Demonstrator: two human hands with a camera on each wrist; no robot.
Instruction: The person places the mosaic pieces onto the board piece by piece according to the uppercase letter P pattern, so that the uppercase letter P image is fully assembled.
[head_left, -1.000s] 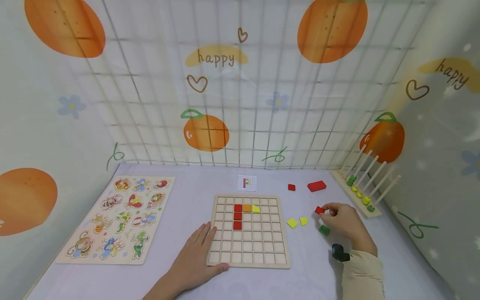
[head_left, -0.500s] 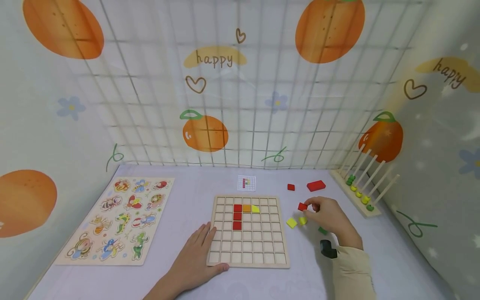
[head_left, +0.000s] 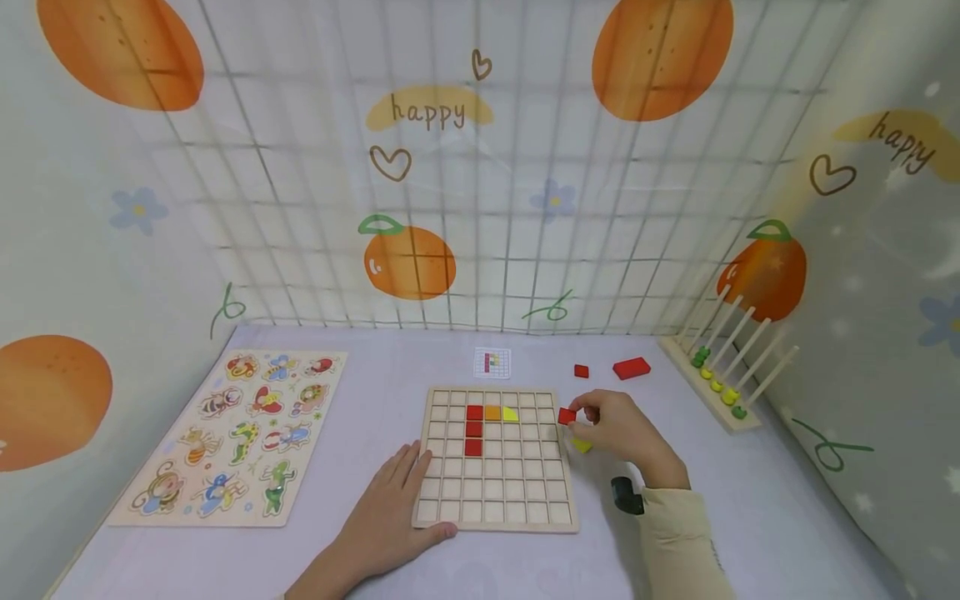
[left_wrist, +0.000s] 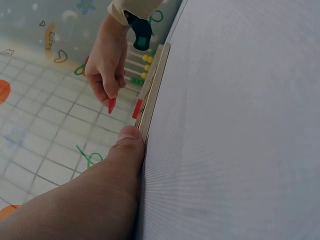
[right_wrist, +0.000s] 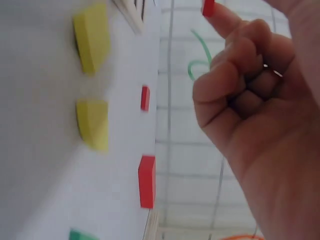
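Observation:
My right hand [head_left: 618,425] pinches a small red square tile [head_left: 566,416] between thumb and index finger, at the right edge of a wooden grid board [head_left: 510,529]. The other fingers curl toward the palm in the right wrist view, where the red tile [right_wrist: 208,8] shows at the top. My left hand [head_left: 382,512] lies flat along the board's left side, its thumb at the near left corner. Set in the grid are several red tiles [head_left: 474,429] in a column, an orange tile [head_left: 492,412] and a yellow one [head_left: 510,414] in the top row.
Beyond the board lies a small pattern card [head_left: 492,363]. Back right are a small red tile [head_left: 581,371] and a longer red block [head_left: 632,368]. Yellow pieces [right_wrist: 93,125] and a green piece [right_wrist: 82,235] lie near my right hand. An insect puzzle [head_left: 247,518] and a bead rack [head_left: 746,421] flank the table.
My right hand has moved left with the red tile, from beside the green piece, past the yellow pieces, to the board's right edge. My left hand stays in place.

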